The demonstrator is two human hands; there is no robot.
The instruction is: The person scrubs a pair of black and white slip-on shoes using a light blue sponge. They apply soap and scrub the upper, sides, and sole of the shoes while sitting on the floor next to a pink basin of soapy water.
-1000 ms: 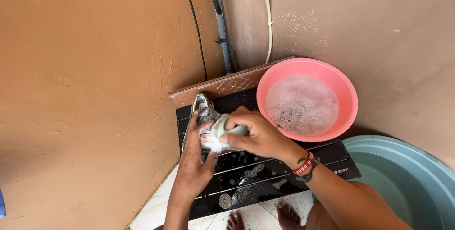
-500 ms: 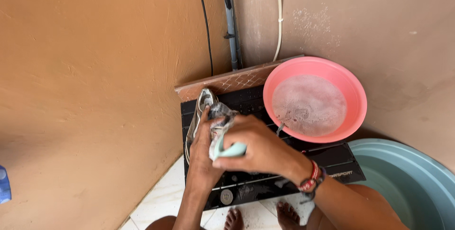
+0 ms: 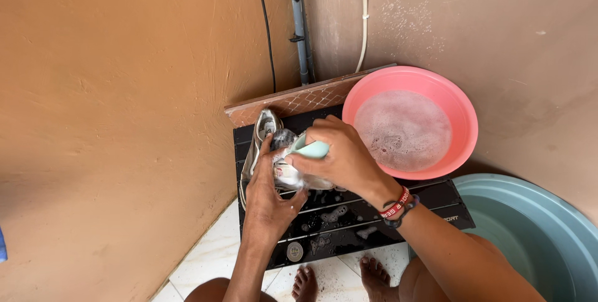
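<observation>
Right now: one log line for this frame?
left hand holds soapy shoe | right hand scrubs it with brush | pink basin suds beside

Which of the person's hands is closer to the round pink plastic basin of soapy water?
The right hand: it sits just beside the round pink plastic basin's left rim, holding a pale green brush. The left hand is farther left, gripping the soapy shoe.

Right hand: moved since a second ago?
Yes. The right hand, gripping a pale green brush, has slid along the soapy shoe, relative to the pink basin.
</observation>
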